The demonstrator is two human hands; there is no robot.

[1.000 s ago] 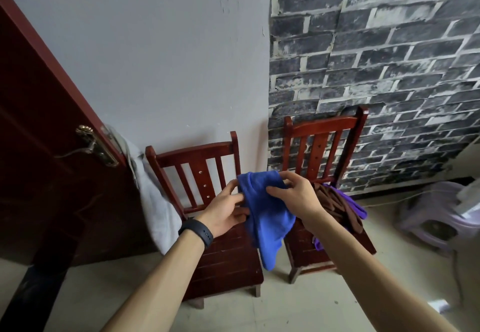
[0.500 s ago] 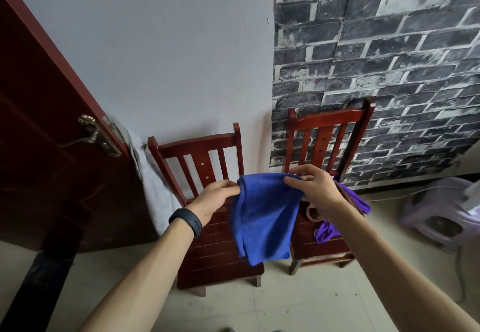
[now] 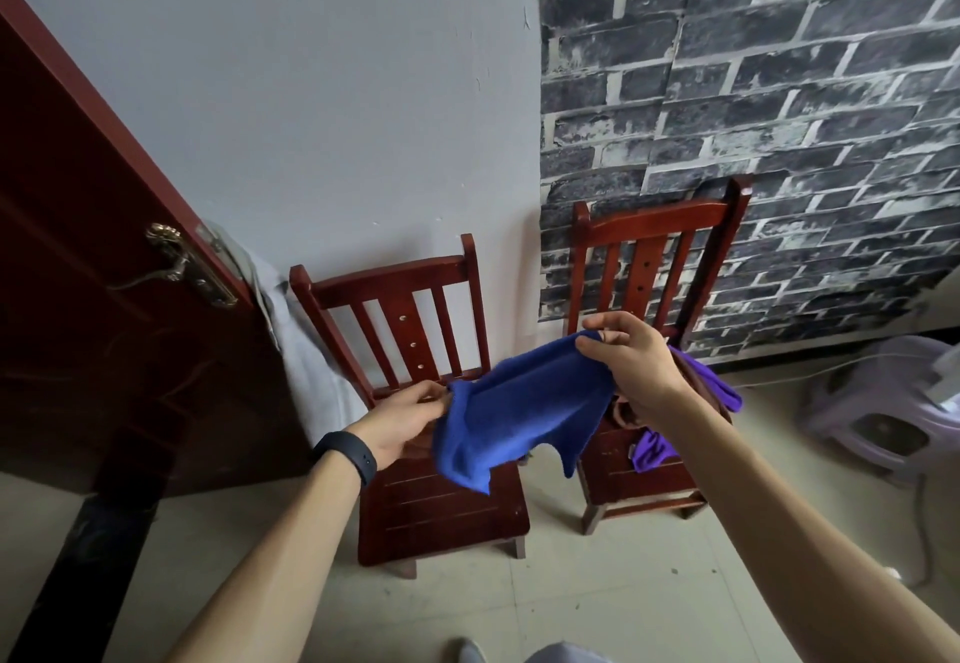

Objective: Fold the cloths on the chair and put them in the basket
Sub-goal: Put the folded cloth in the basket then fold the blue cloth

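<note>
Blue cloth stretched between left hand and right hand; no writing legible.

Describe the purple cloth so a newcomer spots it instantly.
Start at the brick wall; the right-hand chair stands before it. The purple cloth lies on that seat, partly behind the right hand. Its neighbours are a brown cloth beside it and a blue cloth held up.

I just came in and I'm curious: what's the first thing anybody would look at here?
The bright blue fuzzy cloth grabs the eye: it hangs stretched in mid-air between the left hand and the right hand, each pinching its upper edge, in front of the left dark red wooden slatted chair. The matching right chair has a crumpled purple cloth on its seat, against a grey brick-pattern wall.
</note>
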